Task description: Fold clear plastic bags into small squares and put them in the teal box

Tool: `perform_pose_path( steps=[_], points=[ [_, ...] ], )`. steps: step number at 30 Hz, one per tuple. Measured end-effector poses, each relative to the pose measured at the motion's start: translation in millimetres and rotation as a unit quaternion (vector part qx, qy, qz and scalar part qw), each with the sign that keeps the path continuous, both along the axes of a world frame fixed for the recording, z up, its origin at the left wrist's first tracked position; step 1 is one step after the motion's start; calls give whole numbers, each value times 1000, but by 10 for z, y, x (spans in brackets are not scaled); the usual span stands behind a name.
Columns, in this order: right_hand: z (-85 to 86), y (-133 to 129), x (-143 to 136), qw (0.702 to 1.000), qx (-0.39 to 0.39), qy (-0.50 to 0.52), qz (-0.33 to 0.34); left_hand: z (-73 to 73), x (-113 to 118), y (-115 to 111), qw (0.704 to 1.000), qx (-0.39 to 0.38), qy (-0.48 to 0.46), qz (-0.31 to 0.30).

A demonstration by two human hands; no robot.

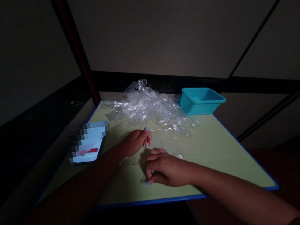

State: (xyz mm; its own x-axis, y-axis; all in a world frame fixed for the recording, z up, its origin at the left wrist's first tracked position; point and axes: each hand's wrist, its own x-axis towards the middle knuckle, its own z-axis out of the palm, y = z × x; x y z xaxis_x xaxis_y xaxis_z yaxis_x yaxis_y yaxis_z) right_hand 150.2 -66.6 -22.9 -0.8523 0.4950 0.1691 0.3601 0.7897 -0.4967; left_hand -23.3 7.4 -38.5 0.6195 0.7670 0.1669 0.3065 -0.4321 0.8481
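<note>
My left hand [138,140] hovers over or rests on the table's middle, fingers curled in and thumb on top; what it grips, if anything, is hidden. Closer to me, my right hand [164,167] is closed too, with a small pale bit showing inside the curled fingers. A glint of clear plastic film [180,156] lies by the right hand, and faint film edges show under the left wrist. Behind both hands spreads a crumpled heap of clear plastic bags [149,105].
The pale yellow-green table [212,156] has a blue edge. A turquoise plastic bin [201,107] stands at its back right corner. At the left lies a phone [89,156] with a lit screen, partly blurred out. Dark walls close in behind and to the left.
</note>
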Motion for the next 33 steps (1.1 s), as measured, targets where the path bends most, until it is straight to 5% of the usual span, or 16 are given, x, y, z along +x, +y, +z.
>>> perform_pose_path(
  steps=[9,15,26,33],
  points=[
    [18,175,86,969,-119,182,-116,114,-11,-46,994,-39,-15,-102],
    [-74,261,112,933,-203,234,-182,49,28,-23,997,-29,11,-67],
    [-54,341,192,926,-205,231,-216,67,28,-15,993,-99,-7,-66],
    [101,359,354,941,-220,120,-227,53,12,9,999,-27,44,-15]
  ],
)
